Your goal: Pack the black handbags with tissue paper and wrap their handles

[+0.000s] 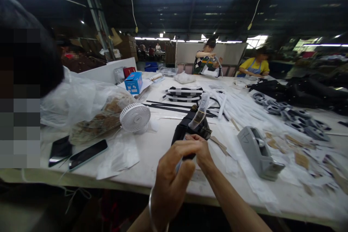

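A black bag [179,128] lies on the table in front of me, with a handle wrapped in clear plastic [201,110] standing up from it. My left hand [174,174], with a bangle at the wrist, curls its fingers and thumb around the near end of the bag, where a bit of black shows between them. From the right, my right hand [202,150] presses its bent fingers on the same near end. Part of its fingers is hidden behind my left hand.
A grey tape dispenser [258,152] stands on the right, near paper scraps and grey rings [293,116]. To the left are a white fan [135,117], a phone [88,154] and a plastic sack [100,116]. More black bags [185,94] lie ahead. Someone sits close on my left; two people work opposite.
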`<move>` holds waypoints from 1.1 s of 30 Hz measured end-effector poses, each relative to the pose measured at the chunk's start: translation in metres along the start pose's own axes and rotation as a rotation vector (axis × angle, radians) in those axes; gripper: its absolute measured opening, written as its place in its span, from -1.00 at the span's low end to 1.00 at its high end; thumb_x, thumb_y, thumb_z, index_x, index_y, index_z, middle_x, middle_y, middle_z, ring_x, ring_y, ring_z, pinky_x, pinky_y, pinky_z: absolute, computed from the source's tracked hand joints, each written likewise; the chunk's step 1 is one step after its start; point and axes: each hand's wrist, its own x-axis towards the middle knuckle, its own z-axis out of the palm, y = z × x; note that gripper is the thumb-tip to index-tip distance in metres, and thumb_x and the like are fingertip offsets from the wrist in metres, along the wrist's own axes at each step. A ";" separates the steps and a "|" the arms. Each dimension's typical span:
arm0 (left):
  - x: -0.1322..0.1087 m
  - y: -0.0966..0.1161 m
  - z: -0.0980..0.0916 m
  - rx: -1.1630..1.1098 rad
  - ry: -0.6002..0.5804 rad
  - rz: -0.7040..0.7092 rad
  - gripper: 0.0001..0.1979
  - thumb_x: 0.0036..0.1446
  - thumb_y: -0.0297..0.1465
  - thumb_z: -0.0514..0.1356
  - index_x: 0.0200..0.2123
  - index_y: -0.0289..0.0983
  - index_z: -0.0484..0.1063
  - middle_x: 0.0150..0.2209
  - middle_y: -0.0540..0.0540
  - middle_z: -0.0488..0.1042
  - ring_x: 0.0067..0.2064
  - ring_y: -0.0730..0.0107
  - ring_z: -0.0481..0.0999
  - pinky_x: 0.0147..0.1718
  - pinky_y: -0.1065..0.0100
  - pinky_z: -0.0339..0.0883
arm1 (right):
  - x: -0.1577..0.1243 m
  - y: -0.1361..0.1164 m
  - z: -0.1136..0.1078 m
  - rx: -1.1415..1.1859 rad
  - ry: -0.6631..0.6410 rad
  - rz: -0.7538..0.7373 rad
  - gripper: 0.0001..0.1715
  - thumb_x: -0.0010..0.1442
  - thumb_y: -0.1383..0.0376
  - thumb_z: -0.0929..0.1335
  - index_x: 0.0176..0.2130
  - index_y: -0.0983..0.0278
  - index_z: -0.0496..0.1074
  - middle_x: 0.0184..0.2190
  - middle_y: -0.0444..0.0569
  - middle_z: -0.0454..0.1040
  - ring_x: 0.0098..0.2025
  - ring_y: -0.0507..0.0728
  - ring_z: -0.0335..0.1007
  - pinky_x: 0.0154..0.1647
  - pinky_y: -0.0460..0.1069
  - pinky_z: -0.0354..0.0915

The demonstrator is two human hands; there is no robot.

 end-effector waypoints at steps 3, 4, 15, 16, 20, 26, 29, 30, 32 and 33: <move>0.015 -0.049 0.007 0.119 0.062 -0.153 -0.81 0.26 -0.36 0.11 -0.15 -0.22 0.51 -0.18 -0.10 0.55 -0.12 0.29 0.52 -0.11 0.31 0.39 | 0.000 0.000 -0.001 -0.005 -0.007 0.011 -0.59 -0.22 0.09 0.55 -0.49 0.31 0.43 -0.63 -0.14 0.46 -0.60 0.00 0.36 -0.60 -0.13 0.27; 0.016 -0.066 0.009 0.163 0.082 -0.194 -0.81 0.23 -0.37 0.12 -0.17 -0.24 0.51 -0.19 -0.10 0.54 -0.14 0.29 0.52 -0.12 0.30 0.38 | 0.000 -0.001 -0.001 -0.010 -0.009 0.016 -0.57 -0.23 0.08 0.55 -0.49 0.31 0.43 -0.63 -0.14 0.47 -0.60 0.01 0.36 -0.60 -0.13 0.27; 0.007 -0.117 0.010 0.124 0.059 -0.390 -0.84 0.16 -0.37 0.16 -0.24 -0.28 0.50 -0.27 -0.11 0.55 -0.22 0.30 0.54 -0.18 0.31 0.39 | 0.000 -0.004 0.001 -0.004 0.004 0.014 -0.54 -0.28 0.06 0.57 -0.51 0.32 0.43 -0.61 -0.10 0.48 -0.60 0.01 0.37 -0.65 -0.14 0.25; 0.007 -0.115 0.010 0.152 0.069 -0.370 -0.85 0.17 -0.38 0.16 -0.24 -0.28 0.50 -0.27 -0.10 0.55 -0.23 0.30 0.53 -0.18 0.31 0.39 | 0.000 -0.003 0.001 -0.006 0.003 0.014 -0.54 -0.28 0.06 0.57 -0.51 0.32 0.43 -0.61 -0.10 0.48 -0.60 0.01 0.37 -0.64 -0.14 0.25; 0.011 -0.080 0.011 0.131 0.063 -0.285 -0.82 0.23 -0.34 0.14 -0.21 -0.26 0.52 -0.25 -0.09 0.55 -0.20 0.32 0.52 -0.16 0.33 0.38 | 0.001 -0.002 -0.001 -0.019 -0.006 0.012 -0.56 -0.24 0.06 0.55 -0.50 0.31 0.42 -0.61 -0.13 0.47 -0.60 0.00 0.36 -0.63 -0.13 0.25; 0.034 -0.001 0.005 -0.105 -0.005 -0.121 -0.75 0.30 -0.29 0.11 -0.08 -0.23 0.51 -0.12 -0.09 0.56 -0.12 0.34 0.54 -0.10 0.36 0.41 | 0.001 -0.002 0.000 -0.021 -0.042 -0.008 -0.62 -0.16 0.09 0.52 -0.48 0.30 0.42 -0.58 -0.13 0.48 -0.57 0.00 0.36 -0.59 -0.13 0.27; 0.049 -0.018 0.000 0.061 0.059 -0.062 -0.78 0.27 -0.31 0.13 -0.10 -0.23 0.51 -0.12 -0.09 0.56 -0.08 0.31 0.53 -0.04 0.32 0.38 | 0.002 -0.004 0.002 -0.053 -0.017 0.003 -0.59 -0.20 0.06 0.53 -0.51 0.30 0.41 -0.61 -0.11 0.47 -0.60 0.01 0.36 -0.64 -0.14 0.24; 0.053 -0.034 -0.001 0.130 0.061 -0.092 -0.79 0.25 -0.32 0.14 -0.11 -0.23 0.50 -0.11 -0.10 0.55 -0.06 0.30 0.52 -0.02 0.30 0.36 | 0.002 -0.004 0.003 -0.062 -0.015 0.003 -0.58 -0.21 0.05 0.53 -0.51 0.30 0.41 -0.61 -0.10 0.47 -0.60 0.01 0.37 -0.65 -0.14 0.24; 0.054 -0.074 -0.002 0.215 -0.015 -0.247 -0.77 0.20 -0.35 0.17 -0.10 -0.25 0.47 -0.10 -0.12 0.55 -0.08 0.27 0.53 -0.06 0.27 0.39 | 0.004 -0.005 0.003 -0.074 -0.025 -0.005 -0.57 -0.22 0.05 0.53 -0.51 0.30 0.41 -0.61 -0.09 0.48 -0.60 0.02 0.38 -0.65 -0.14 0.26; 0.052 -0.094 -0.003 0.215 -0.081 -0.361 -0.78 0.16 -0.36 0.18 -0.12 -0.27 0.46 -0.15 -0.14 0.56 -0.12 0.26 0.54 -0.11 0.26 0.41 | 0.005 -0.005 0.002 -0.081 -0.031 -0.010 -0.57 -0.22 0.04 0.53 -0.51 0.30 0.41 -0.61 -0.09 0.49 -0.60 0.03 0.39 -0.65 -0.13 0.28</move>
